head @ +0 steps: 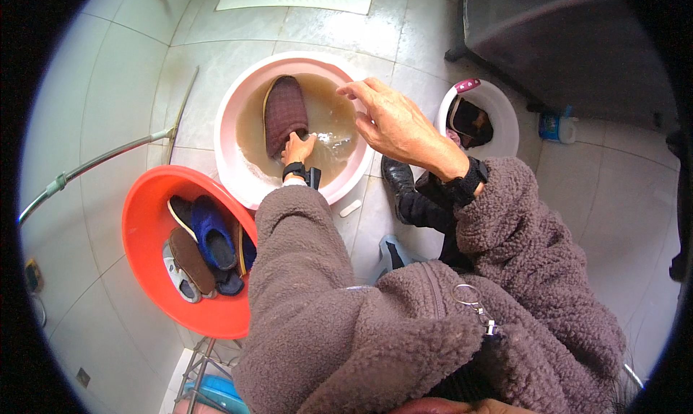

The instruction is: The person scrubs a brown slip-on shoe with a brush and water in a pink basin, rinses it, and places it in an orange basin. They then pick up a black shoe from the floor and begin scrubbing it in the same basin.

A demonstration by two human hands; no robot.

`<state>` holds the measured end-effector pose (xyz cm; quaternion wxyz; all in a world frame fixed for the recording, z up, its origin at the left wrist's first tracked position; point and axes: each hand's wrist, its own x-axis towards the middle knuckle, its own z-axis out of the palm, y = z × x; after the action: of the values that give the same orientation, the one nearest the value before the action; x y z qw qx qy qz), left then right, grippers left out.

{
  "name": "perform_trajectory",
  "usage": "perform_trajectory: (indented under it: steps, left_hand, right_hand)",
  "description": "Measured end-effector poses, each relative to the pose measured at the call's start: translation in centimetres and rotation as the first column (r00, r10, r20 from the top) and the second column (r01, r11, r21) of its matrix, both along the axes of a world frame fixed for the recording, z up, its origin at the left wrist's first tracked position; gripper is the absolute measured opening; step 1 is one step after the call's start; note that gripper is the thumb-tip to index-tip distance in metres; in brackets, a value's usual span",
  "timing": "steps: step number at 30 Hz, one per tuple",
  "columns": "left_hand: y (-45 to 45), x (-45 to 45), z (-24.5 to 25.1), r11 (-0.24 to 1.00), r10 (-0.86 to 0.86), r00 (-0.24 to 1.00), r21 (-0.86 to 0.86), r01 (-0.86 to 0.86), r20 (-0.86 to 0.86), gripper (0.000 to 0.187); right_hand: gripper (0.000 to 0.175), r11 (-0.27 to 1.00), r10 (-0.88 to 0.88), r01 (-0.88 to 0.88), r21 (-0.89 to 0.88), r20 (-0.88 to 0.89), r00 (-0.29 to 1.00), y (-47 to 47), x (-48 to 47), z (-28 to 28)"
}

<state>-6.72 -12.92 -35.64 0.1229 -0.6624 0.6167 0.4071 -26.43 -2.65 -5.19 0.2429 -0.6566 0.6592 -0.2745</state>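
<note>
A maroon slipper [286,111] lies partly in murky brown water [330,127] inside a pale pink plastic basin [230,165]. My left hand [296,150] grips it at the heel end, with the thumb pointing to the right. My right hand [392,121] is raised over the basin's right rim, its fingers bent and the thumb apart, with nothing visible in it. Dark straps circle both my wrists, below fleecy brown sleeves.
At left, a red basin [143,262] holds several slippers, among them a blue one [214,232]. A white bucket [509,121] with dark items stands at right, near a bottle [557,128]. A metal shower hose [108,161] and a squat toilet [298,0] are also here.
</note>
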Motion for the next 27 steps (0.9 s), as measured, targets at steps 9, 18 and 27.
perform_trajectory:
  steps: [9, 18, 27]
  left_hand:
    - [-2.0, -1.3, 1.2, 0.990, -0.112, 0.979, 0.100, 0.096, 0.170, 0.087]
    - [-3.9, 2.1, -4.0, 0.979, 0.110, 0.987, -0.158, -0.129, -0.120, 0.063]
    - [-3.4, 5.8, -1.3, 0.795, 0.460, 0.539, 0.057, -0.604, -0.705, 0.050]
  right_hand:
    - [0.038, 1.000, -0.014, 0.016, 0.025, -0.055, 0.998, 0.2, -0.6, -0.7]
    - [0.038, 1.000, -0.017, 0.017, 0.011, -0.026, 1.000, 0.5, -1.0, -0.5]
    - [0.029, 0.978, -0.050, 0.053, -0.201, 0.018, 0.999, -0.5, -0.1, -0.1]
